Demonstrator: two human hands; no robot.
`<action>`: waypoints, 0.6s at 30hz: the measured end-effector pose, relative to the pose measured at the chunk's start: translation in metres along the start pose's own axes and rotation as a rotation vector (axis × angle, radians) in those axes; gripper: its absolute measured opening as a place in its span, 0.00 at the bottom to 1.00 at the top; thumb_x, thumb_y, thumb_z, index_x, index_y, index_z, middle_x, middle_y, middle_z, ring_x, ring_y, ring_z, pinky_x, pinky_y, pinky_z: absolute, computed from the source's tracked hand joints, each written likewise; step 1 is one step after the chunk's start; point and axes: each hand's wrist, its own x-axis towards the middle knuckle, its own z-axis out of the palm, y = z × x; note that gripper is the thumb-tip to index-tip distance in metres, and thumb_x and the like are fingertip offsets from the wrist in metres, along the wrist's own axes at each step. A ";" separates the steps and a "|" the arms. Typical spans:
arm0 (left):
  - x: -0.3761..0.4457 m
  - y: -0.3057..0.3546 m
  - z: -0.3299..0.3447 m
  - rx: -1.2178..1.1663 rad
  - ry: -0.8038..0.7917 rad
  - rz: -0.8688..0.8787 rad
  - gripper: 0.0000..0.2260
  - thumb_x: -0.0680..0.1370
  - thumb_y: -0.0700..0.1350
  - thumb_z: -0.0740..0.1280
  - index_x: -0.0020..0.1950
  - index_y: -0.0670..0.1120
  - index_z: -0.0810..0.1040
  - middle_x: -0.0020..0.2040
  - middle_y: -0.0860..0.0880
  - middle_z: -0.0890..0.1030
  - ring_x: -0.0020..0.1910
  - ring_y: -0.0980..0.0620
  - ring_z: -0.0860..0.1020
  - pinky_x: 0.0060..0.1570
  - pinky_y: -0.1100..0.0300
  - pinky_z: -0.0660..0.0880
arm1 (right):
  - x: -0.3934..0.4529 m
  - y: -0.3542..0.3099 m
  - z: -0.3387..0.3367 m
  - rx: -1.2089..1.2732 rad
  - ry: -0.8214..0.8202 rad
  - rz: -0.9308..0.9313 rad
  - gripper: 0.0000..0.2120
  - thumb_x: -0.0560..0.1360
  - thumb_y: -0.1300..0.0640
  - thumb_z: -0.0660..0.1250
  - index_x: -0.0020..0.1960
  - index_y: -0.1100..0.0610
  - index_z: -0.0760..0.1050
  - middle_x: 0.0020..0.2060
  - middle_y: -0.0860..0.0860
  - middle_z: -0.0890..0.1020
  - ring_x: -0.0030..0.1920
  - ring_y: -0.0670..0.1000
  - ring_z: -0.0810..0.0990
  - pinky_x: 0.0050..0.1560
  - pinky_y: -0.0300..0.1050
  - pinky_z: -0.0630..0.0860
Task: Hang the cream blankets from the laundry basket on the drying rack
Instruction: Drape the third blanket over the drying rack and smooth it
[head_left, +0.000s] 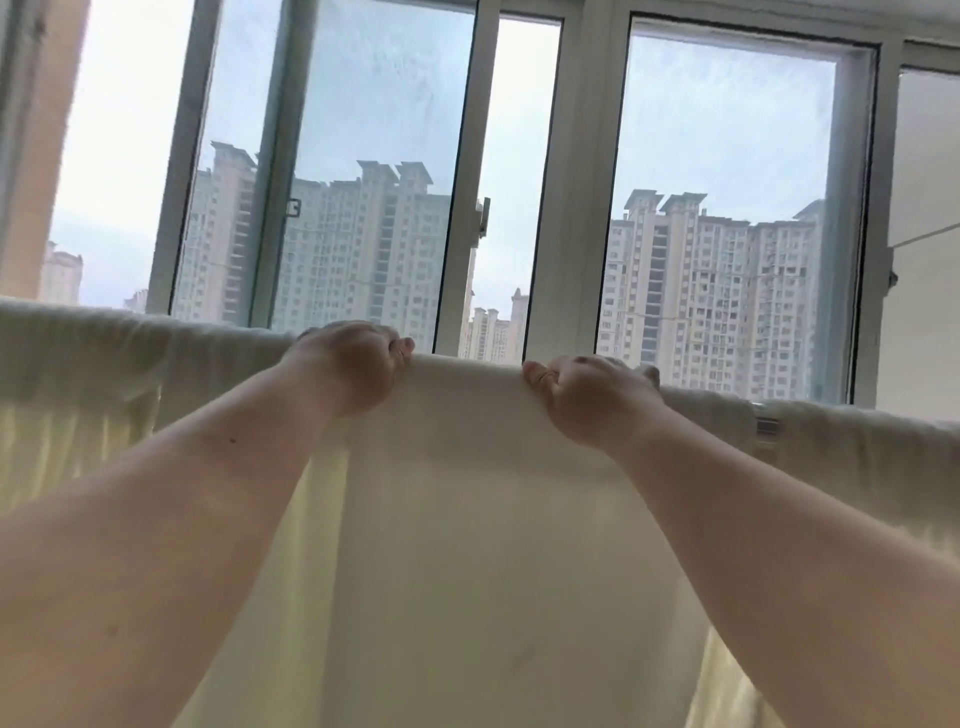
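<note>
A cream blanket (467, 519) hangs down in the middle of the view, its top edge folded over a raised rack bar. My left hand (353, 364) grips that top edge at the left, fingers curled over it. My right hand (592, 395) grips the same edge further right. Another cream blanket (78, 374) drapes over the bar at the left, and one more (857, 452) at the right. A short bare piece of the metal rack bar (766, 428) shows between cloths at the right. The laundry basket is out of view.
Behind the rack stands a large window with white frames (566, 208), one sash partly slid open, and high-rise buildings beyond. A white wall (924, 260) closes the right side.
</note>
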 end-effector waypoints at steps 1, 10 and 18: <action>-0.004 -0.010 -0.003 0.007 -0.001 0.005 0.22 0.80 0.58 0.47 0.58 0.47 0.75 0.63 0.44 0.77 0.63 0.44 0.72 0.65 0.47 0.64 | 0.003 -0.012 0.002 0.003 -0.001 -0.029 0.30 0.78 0.36 0.41 0.61 0.52 0.73 0.60 0.55 0.78 0.62 0.57 0.72 0.64 0.64 0.57; -0.019 -0.084 -0.031 0.260 -0.094 -0.472 0.30 0.78 0.63 0.41 0.72 0.49 0.63 0.73 0.40 0.64 0.71 0.37 0.59 0.69 0.34 0.48 | 0.006 -0.049 -0.002 0.013 -0.002 -0.062 0.30 0.78 0.36 0.42 0.61 0.53 0.73 0.60 0.54 0.78 0.61 0.56 0.73 0.62 0.60 0.62; -0.022 0.076 -0.017 -0.093 0.027 0.289 0.24 0.78 0.62 0.48 0.70 0.54 0.66 0.72 0.49 0.68 0.70 0.47 0.64 0.67 0.40 0.58 | -0.011 0.006 -0.031 0.033 0.260 0.005 0.16 0.77 0.52 0.52 0.58 0.54 0.75 0.56 0.56 0.80 0.56 0.57 0.76 0.52 0.53 0.64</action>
